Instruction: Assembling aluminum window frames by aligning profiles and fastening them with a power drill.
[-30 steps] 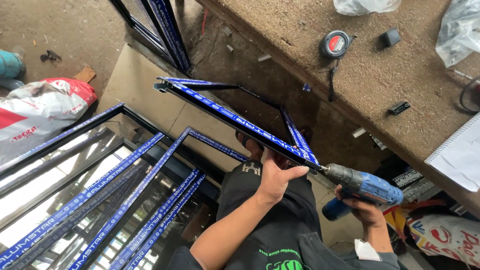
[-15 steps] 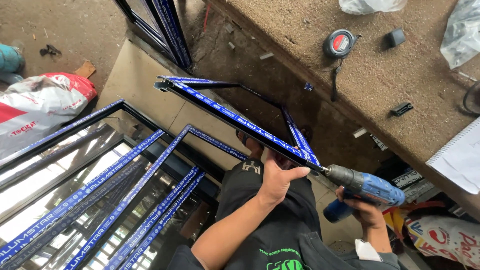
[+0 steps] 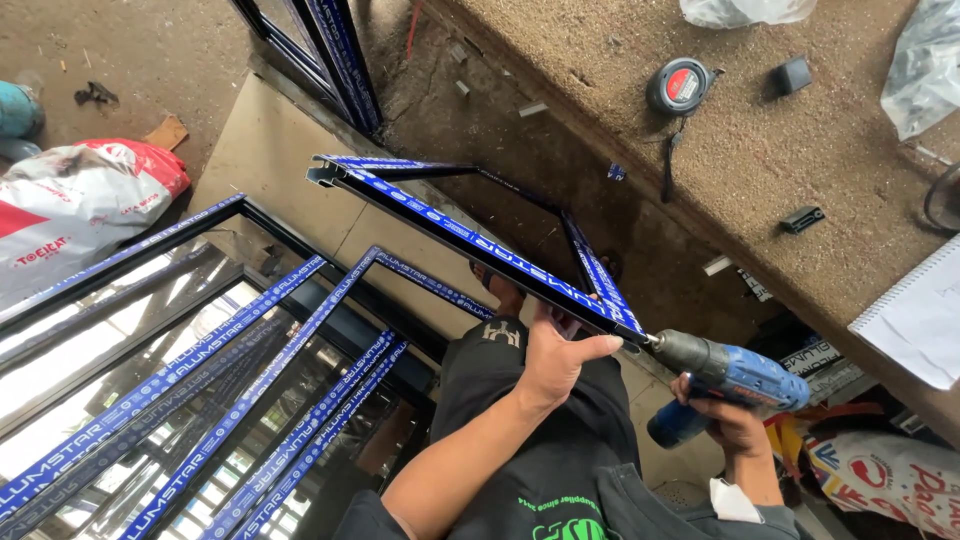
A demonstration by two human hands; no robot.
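Observation:
A dark aluminium frame point(image 3: 470, 240) wrapped in blue protective film is held up over my lap, slanting from upper left to lower right. My left hand point(image 3: 556, 352) grips the frame's near bar close to its lower right corner. My right hand point(image 3: 728, 420) holds a blue cordless drill point(image 3: 735, 378) by its handle. The drill's chuck points left and its tip meets the frame's corner just right of my left hand.
More film-wrapped frames point(image 3: 200, 400) lie stacked at lower left, and others lean at the top point(image 3: 330, 50). A gritty workbench point(image 3: 760, 160) at right carries a tape measure point(image 3: 677, 86), small black parts point(image 3: 802, 219), plastic bags and paper point(image 3: 920, 320). Sacks point(image 3: 80, 200) lie at far left.
The view has shifted very slightly. Both hands, the drill and the frame stay in nearly the same places.

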